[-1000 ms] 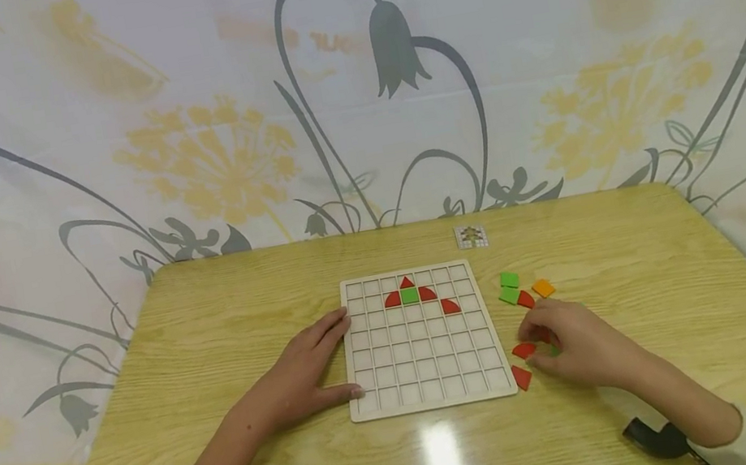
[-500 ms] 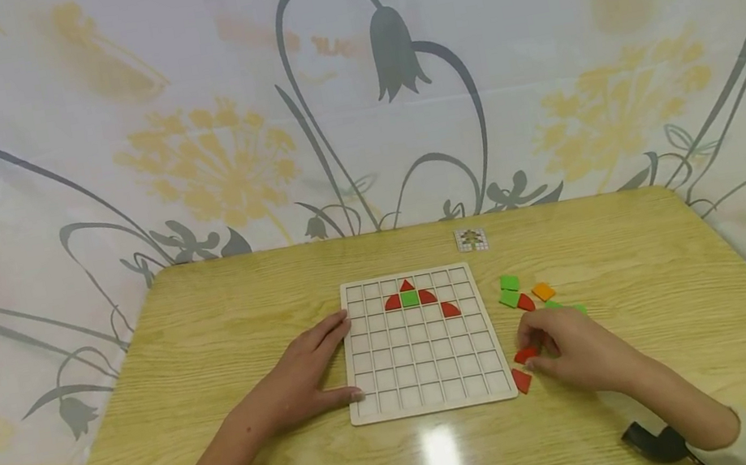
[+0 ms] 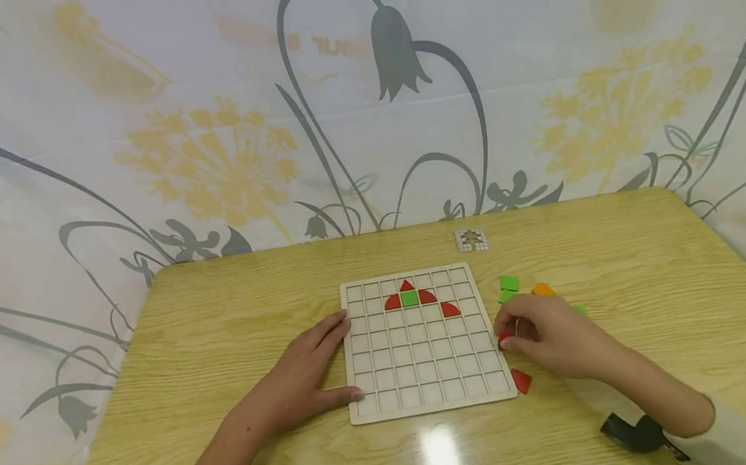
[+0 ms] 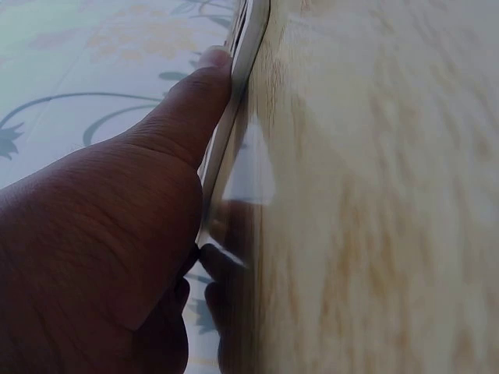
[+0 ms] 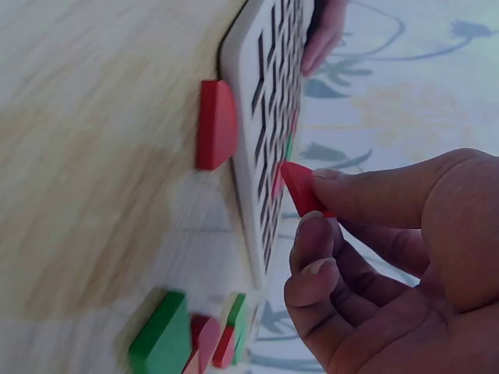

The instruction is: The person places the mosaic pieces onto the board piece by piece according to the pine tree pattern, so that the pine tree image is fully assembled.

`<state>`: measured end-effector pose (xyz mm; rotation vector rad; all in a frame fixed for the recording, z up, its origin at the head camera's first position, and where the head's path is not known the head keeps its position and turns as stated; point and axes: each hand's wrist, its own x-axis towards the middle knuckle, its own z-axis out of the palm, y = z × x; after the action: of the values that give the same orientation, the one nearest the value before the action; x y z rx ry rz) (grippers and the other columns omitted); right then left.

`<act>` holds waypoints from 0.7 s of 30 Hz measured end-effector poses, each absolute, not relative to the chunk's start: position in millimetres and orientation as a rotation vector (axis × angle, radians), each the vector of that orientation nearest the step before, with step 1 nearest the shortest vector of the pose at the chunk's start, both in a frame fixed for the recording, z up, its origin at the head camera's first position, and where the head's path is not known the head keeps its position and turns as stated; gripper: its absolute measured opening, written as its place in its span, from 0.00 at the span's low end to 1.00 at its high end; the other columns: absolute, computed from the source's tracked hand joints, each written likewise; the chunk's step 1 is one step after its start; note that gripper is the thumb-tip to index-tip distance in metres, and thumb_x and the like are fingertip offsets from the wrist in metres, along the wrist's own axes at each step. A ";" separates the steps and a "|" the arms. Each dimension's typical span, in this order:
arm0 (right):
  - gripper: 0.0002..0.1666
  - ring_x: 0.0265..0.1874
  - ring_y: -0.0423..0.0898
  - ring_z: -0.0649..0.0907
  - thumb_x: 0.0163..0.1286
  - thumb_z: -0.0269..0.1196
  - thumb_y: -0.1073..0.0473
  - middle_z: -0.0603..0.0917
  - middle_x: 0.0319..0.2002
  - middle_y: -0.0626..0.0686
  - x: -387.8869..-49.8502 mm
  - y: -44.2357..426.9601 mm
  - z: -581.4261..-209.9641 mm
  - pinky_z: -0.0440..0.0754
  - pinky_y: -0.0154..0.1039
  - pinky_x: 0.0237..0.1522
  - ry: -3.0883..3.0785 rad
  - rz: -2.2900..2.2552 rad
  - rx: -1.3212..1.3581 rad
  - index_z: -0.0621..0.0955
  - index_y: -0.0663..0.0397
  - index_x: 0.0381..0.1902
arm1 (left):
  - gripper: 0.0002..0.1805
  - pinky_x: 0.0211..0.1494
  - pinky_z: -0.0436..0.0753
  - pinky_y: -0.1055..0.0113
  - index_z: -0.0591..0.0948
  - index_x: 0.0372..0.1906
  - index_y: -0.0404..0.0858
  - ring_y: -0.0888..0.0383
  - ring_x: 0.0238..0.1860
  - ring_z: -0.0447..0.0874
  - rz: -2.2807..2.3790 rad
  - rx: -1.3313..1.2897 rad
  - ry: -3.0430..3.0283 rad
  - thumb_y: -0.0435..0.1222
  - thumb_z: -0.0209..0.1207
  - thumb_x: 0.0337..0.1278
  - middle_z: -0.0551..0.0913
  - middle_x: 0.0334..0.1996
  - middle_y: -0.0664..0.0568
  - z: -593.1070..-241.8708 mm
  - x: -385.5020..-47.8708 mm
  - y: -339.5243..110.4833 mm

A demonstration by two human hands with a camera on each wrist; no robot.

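Observation:
My left hand (image 3: 298,376) lies along the left edge of the white grid board (image 3: 401,399), its fingers and thumb spread and touching the rim. In the left wrist view the thumb (image 4: 183,109) presses against the board's side. My right hand (image 3: 555,335) is at the board's right edge. Between its thumb and fingers it pinches a red quarter-circle tile (image 5: 302,189), lifted off the table. Near the top of the grid are a red triangle tile (image 3: 406,285), a green square tile (image 3: 410,299) and several red quarter-circle tiles (image 3: 451,309).
Another red tile (image 3: 522,380) lies against the board's lower right corner. Green tiles (image 3: 509,283) and an orange tile (image 3: 543,289) lie on the table beyond my right hand, partly covered by it. A small pattern card (image 3: 471,240) lies behind the board.
My right hand has picked up the red quarter-circle tile from beside the board and moved it left and up to the board's right edge. The left hand has stayed in place.

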<state>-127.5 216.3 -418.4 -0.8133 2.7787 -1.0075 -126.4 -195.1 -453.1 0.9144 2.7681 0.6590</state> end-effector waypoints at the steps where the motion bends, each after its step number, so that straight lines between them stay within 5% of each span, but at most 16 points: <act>1: 0.11 0.28 0.36 0.77 0.68 0.73 0.69 0.82 0.31 0.39 -128.6 213.1 -417.7 0.79 0.34 0.31 2.771 -1.013 -0.818 0.85 0.45 0.37 | 0.57 0.81 0.62 0.41 0.55 0.86 0.38 0.42 0.84 0.54 0.660 0.915 2.768 0.62 0.67 0.65 0.50 0.87 0.48 -453.2 -126.6 -195.1; 21: 0.05 0.34 0.40 0.82 0.72 0.70 0.68 0.85 0.36 0.43 -151.3 149.1 -408.0 0.84 0.36 0.39 2.691 -1.126 -0.824 0.87 0.52 0.40 | 0.57 0.81 0.62 0.42 0.55 0.86 0.39 0.43 0.84 0.53 0.642 0.908 2.765 0.63 0.67 0.65 0.49 0.87 0.49 -454.4 -126.8 -195.3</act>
<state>-151.3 149.1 -408.0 -0.8245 2.6912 -1.1265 -126.8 -195.3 -454.4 0.9085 2.7649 0.6419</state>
